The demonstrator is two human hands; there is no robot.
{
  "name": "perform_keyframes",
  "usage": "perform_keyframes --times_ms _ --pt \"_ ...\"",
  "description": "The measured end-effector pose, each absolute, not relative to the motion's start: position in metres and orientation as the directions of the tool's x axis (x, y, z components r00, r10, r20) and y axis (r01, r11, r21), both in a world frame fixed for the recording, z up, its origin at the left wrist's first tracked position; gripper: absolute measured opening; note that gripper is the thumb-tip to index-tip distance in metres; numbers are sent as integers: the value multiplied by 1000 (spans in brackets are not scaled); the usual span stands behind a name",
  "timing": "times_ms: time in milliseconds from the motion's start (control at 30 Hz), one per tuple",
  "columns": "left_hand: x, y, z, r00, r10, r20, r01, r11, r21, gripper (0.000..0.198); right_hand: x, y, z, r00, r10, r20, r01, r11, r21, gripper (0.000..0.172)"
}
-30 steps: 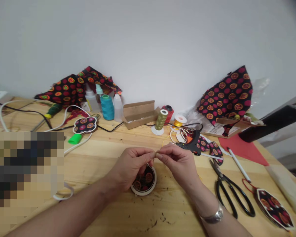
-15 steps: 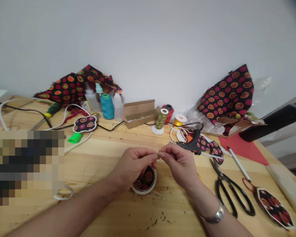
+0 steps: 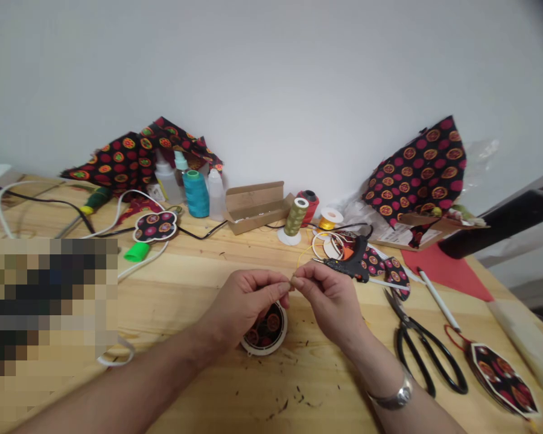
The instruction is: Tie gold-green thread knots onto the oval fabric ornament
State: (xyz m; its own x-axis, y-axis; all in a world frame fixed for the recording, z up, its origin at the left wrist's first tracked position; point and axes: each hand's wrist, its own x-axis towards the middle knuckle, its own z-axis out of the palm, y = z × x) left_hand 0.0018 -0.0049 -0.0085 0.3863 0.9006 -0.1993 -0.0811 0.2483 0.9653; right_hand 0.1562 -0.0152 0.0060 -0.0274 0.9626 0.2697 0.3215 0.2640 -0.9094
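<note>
My left hand [image 3: 244, 304] and my right hand [image 3: 330, 298] meet fingertip to fingertip above the wooden table [image 3: 199, 289]. Both are closed in a pinch on a small tan piece at the point where they touch; I cannot make out what it is. A thin yellow thread [image 3: 304, 252] runs from near the pinch toward the back. Under my left hand lies a round white-rimmed disc [image 3: 266, 330] covered in dark patterned fabric. A silver bracelet [image 3: 396, 396] sits on my right wrist.
Black scissors [image 3: 423, 349] and a white pen [image 3: 437, 296] lie to the right, next to a patterned octagon piece [image 3: 502, 377]. A black glue gun [image 3: 350, 264], thread spools [image 3: 295, 220], a teal spool [image 3: 196, 194], bottles, a cardboard box [image 3: 253, 208], cables and patterned fabric [image 3: 419, 172] crowd the back.
Both hands have shifted slightly to the right and stayed pinched together. Nothing else on the table has moved.
</note>
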Motion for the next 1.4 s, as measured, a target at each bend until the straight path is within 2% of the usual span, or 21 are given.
perform_keyframes --times_ms 533,800,1033,1200,1400 --pt "1 -4 -7 353 917 -188 -50 219 974 19 156 -15 4 2 974 227 268 218 -938 7" --pt "2 -2 -6 285 944 -166 -66 192 979 24 158 -16 2 -13 950 313 344 298 -890 7" --pt "1 -2 -4 250 960 -129 -52 147 988 20 158 -17 3 -49 920 388 419 371 -829 10" --pt "1 -3 -1 232 970 -77 7 77 997 19 157 -19 3 -86 884 460 473 442 -762 11" --pt "1 -5 2 215 977 -2 102 -21 995 17 155 -20 3 -111 869 483 462 475 -749 11"
